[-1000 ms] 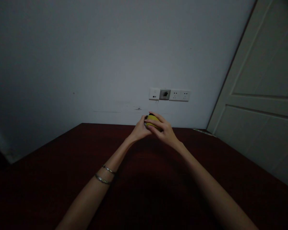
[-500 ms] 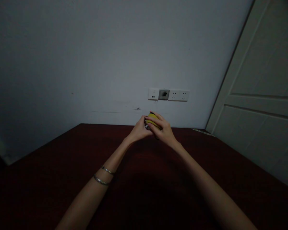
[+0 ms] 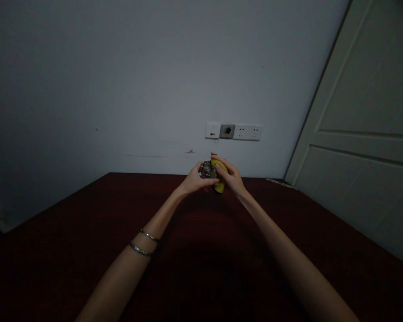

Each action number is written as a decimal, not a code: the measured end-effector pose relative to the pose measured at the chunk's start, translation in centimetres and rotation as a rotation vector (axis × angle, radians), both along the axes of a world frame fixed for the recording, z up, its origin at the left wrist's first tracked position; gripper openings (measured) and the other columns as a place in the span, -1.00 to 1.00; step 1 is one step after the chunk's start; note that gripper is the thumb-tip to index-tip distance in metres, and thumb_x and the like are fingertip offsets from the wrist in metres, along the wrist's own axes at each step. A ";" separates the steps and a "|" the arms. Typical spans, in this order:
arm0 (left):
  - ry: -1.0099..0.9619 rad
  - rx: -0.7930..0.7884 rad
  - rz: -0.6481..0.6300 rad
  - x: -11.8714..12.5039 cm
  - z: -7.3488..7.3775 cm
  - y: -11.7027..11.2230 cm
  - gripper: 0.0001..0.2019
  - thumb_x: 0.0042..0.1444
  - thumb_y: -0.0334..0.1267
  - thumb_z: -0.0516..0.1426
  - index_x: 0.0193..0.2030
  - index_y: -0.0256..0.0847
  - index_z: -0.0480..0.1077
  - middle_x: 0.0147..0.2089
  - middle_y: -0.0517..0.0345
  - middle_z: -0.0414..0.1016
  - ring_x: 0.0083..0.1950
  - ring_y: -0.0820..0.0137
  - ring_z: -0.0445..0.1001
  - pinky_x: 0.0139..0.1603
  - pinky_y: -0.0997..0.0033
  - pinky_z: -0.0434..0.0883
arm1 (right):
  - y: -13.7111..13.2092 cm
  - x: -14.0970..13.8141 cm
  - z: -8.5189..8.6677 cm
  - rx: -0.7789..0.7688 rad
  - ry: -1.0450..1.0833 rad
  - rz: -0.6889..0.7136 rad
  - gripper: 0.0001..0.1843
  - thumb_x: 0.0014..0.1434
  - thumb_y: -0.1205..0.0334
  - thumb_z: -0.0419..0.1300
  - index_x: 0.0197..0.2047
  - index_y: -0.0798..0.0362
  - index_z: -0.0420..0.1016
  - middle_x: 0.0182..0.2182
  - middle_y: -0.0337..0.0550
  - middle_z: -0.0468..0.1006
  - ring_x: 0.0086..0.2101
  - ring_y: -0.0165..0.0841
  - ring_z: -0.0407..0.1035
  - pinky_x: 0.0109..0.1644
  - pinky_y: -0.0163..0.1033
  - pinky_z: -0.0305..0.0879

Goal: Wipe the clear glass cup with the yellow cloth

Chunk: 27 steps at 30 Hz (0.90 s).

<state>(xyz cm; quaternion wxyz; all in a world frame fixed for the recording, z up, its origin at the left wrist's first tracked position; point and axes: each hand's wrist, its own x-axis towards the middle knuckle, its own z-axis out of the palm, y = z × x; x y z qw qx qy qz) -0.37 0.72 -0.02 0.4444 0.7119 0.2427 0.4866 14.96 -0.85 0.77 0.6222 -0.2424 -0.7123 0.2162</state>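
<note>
Near the far edge of the table, my left hand (image 3: 194, 181) is closed around a small, see-through, faceted object (image 3: 207, 170) that looks like glass. Its exact kind is hard to make out in the dim light. My right hand (image 3: 233, 176) grips a yellow sponge-like pad (image 3: 220, 185) with a dark edge, fingers over its top and thumb on its near face. The pad touches the right side of the glassy object. Both things are held up above the dark red table (image 3: 137, 210), and the fingers hide parts of them.
Behind the table rises a pale wall (image 3: 147, 89) with a row of sockets (image 3: 246, 132) just beyond my hands. A panelled door (image 3: 362, 134) stands along the right. A thin pale strip (image 3: 282, 183) lies at the table's far right corner.
The yellow pad has turned more upright and slid to the right side of the glassy object, so more of both shows. My hands stay close together; the view has shifted slightly.
</note>
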 end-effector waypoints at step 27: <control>-0.038 -0.047 -0.008 0.1 0.4 -0.2 -0.36 -0.32 -0.18 0.38 -0.09 -0.28 0.21 -0.24 0.11 0.40 -0.30 0.42 0.43 -0.31 0.37 0.43 | 0.2 -1.0 0.0 -0.134 0.139 -0.027 -0.55 0.08 -0.04 0.17 -0.01 -0.02 0.48 0.01 -0.12 0.50 0.01 -0.22 0.36 0.15 -0.05 0.23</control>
